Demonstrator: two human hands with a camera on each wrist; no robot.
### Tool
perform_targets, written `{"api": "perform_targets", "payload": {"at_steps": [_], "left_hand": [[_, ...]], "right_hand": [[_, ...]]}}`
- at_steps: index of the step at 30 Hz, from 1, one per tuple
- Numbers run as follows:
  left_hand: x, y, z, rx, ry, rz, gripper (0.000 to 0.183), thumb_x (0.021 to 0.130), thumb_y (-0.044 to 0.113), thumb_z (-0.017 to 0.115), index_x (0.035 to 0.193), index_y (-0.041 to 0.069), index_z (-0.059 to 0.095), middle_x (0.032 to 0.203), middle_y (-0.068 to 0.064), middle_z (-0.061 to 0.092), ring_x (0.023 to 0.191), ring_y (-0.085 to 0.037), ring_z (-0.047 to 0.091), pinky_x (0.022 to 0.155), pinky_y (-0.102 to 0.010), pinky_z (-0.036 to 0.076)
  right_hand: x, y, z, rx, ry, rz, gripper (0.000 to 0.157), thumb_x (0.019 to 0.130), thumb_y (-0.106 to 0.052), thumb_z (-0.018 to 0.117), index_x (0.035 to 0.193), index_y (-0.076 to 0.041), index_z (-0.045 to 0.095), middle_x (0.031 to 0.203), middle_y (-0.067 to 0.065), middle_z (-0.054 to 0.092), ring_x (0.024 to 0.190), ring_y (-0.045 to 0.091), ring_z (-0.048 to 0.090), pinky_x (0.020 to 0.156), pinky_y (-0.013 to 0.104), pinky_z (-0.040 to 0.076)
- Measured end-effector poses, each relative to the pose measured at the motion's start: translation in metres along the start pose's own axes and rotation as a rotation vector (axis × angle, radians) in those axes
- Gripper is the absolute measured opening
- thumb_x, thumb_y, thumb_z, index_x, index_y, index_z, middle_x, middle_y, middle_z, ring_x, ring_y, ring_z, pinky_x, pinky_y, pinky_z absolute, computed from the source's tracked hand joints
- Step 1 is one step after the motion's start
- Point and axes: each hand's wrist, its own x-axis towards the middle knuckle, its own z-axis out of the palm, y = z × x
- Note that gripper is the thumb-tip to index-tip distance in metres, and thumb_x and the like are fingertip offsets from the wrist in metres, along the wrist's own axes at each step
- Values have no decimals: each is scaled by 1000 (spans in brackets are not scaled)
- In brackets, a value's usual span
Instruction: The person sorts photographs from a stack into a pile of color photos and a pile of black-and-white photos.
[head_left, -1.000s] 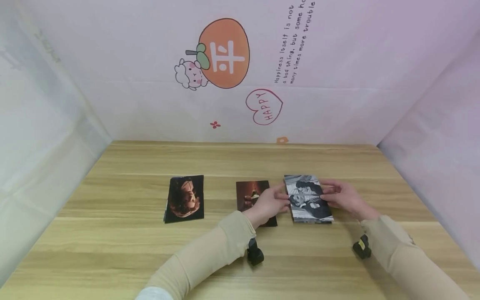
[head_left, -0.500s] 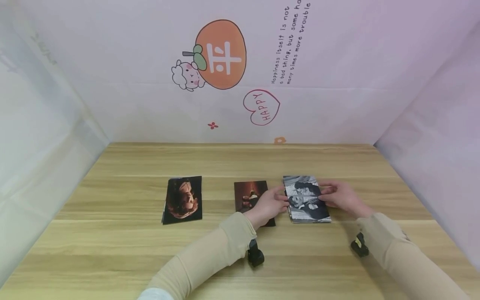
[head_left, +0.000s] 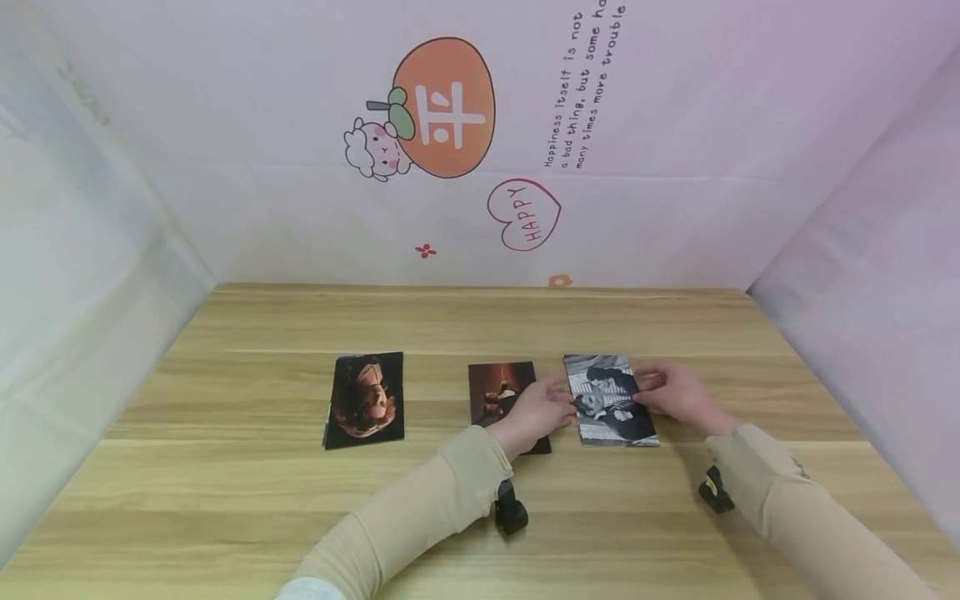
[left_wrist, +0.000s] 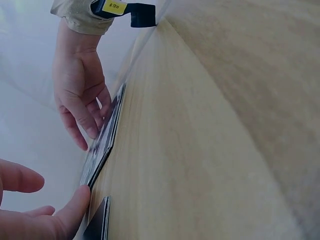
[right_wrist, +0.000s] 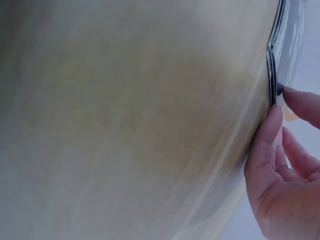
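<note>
A stack of photos [head_left: 611, 404] lies on the wooden table, a black-and-white print on top. My left hand [head_left: 534, 412] reaches over a dark reddish photo [head_left: 491, 387], partly hiding it, and its fingertips meet the stack's left edge. At the opposite edge, my right hand [head_left: 678, 396] has its thumb and fingers against the side of the stack. In the left wrist view, the left thumb [left_wrist: 75, 210] is right at the stack's corner. The right thumb [right_wrist: 270, 125] sits at the layered edges in the right wrist view. Neither hand curls round the stack.
Another pile of photos [head_left: 367, 400], topped by a dark portrait, lies to the left, its edges slightly uneven. A printed white cloth [head_left: 300, 217] stands at the back of the table [head_left: 225, 517]. A black camera [head_left: 512, 508] hangs under the left wrist.
The black-and-white stack has shifted slightly left, and its edges look more even. The right hand has moved a little left with it; the left hand stays nearly in place.
</note>
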Motion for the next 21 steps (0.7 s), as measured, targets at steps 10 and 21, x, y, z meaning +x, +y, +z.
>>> {"api": "perform_targets", "payload": {"at_steps": [10,21], "left_hand": [[3,-1,-1,-23,1,18,49,90,-7,50,138,-6,39,119,-25,56,104,-28,62,88,-33,55],[-6,10,-15,24,-24,47,46,94,3,51,138,-3,41,121,-22,57,103,-34,62,86,-36,56]], "right_hand": [[1,0,0,-13,27,-4,54,81,0,66,127,17,43,108,34,59,78,13,62,64,21,56],[-12,-11,-2,-22,93,-14,55,88,-11,62,134,11,41,115,32,58,84,22,66,73,32,58]]}}
